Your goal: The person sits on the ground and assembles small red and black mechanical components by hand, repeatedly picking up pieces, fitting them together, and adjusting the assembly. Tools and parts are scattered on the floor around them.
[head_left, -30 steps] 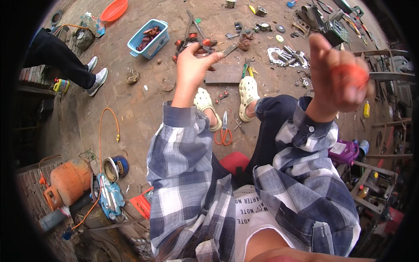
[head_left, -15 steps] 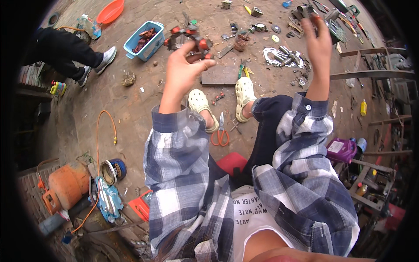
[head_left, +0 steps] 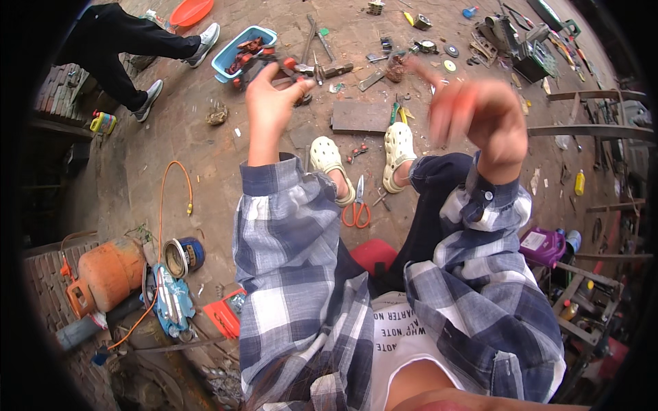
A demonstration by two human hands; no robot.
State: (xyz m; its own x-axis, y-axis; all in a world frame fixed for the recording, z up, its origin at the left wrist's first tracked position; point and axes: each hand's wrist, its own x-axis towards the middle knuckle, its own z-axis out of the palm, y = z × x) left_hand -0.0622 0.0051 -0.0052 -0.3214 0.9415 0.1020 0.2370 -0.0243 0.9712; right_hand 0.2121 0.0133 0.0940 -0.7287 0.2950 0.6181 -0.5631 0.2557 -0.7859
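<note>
Brick paving [head_left: 205, 157] strewn with tools; left hand [head_left: 271, 92] grips a red-black tool [head_left: 274, 65], blurred right hand [head_left: 480, 120] unclear.

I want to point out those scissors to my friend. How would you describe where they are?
Start at the person's two pale clogs on the dirt floor. The scissors lie between the feet, just in front of the red stool. They are the only tool there with bright orange loop handles, blades pointing away from the person.

Outdoor workshop yard, scattered tools [head_left: 322, 48], gas cylinder [head_left: 103, 274], brick ground [head_left: 199, 164]
</note>
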